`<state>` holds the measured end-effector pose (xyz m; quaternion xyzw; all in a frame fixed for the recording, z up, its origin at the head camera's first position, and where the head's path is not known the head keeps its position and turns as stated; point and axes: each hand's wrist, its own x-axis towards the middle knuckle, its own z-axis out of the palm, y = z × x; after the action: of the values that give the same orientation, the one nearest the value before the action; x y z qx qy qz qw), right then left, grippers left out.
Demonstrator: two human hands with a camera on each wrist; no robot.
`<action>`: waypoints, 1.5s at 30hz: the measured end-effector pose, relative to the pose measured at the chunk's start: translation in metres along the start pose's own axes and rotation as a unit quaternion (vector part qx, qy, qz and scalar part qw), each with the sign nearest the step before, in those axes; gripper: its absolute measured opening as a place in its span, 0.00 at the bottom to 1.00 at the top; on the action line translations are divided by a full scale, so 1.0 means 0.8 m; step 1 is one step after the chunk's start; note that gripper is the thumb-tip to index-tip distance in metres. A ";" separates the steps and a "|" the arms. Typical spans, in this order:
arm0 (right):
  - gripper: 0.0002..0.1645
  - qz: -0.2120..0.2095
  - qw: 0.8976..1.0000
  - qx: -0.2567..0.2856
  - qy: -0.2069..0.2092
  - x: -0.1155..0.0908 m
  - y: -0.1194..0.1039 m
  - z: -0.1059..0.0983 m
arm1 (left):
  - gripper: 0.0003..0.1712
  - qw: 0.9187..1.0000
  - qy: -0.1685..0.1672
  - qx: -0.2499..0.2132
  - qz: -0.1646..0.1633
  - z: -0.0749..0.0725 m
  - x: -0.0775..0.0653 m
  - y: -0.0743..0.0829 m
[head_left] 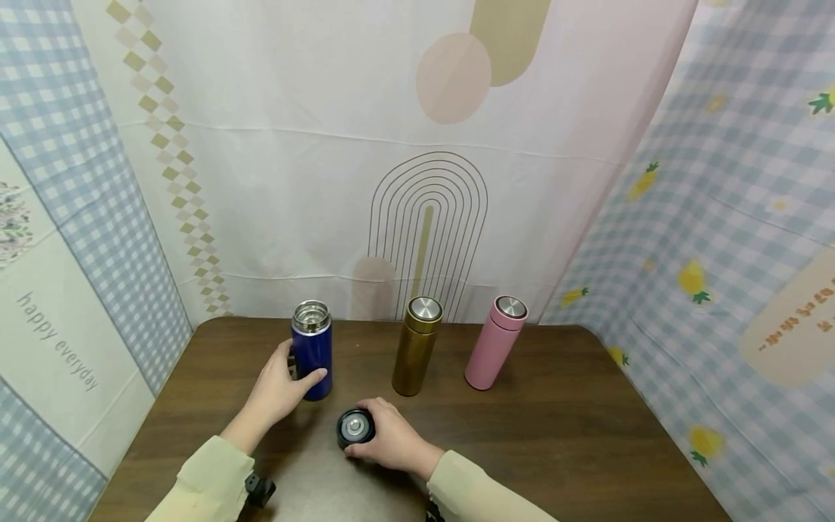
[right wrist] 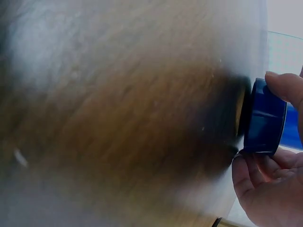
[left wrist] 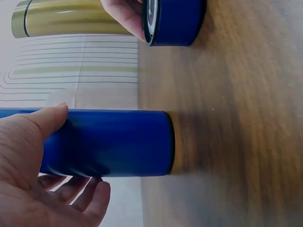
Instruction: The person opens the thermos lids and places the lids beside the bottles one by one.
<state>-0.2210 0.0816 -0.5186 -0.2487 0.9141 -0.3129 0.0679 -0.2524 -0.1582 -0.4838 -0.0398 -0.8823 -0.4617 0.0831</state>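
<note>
Blue and shiny, a tall round bottle (head_left: 315, 362) with no lid stands upright on the brown wooden table (head_left: 554, 449). The left hand (head_left: 277, 391) grips it; the right hand (head_left: 394, 438) pinches a short round blue lid (head_left: 355, 426), inside facing up. A loose pinch could drop the lid; a bump could tip the bottle into the tall gold bottle (head_left: 414, 355) nearby.

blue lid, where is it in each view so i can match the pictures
Head: the blue lid is low in the picture, a little left of centre, its inner side showing.
Left wrist: at the top edge, slightly right of centre, partly cut off.
Right wrist: towards the right side, about mid-height.
Shared landmark: the right hand, which grips it in all three views.
</note>
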 end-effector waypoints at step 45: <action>0.46 0.029 0.978 0.109 0.174 -0.045 0.030 -0.165 | 0.33 0.992 -0.032 -0.045 0.109 0.039 -0.039 0.053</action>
<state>-0.2369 0.1867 -0.4296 -0.1549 0.8793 -0.4468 -0.0565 -0.2190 -0.1083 -0.4726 -0.1545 -0.8530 -0.4878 0.1026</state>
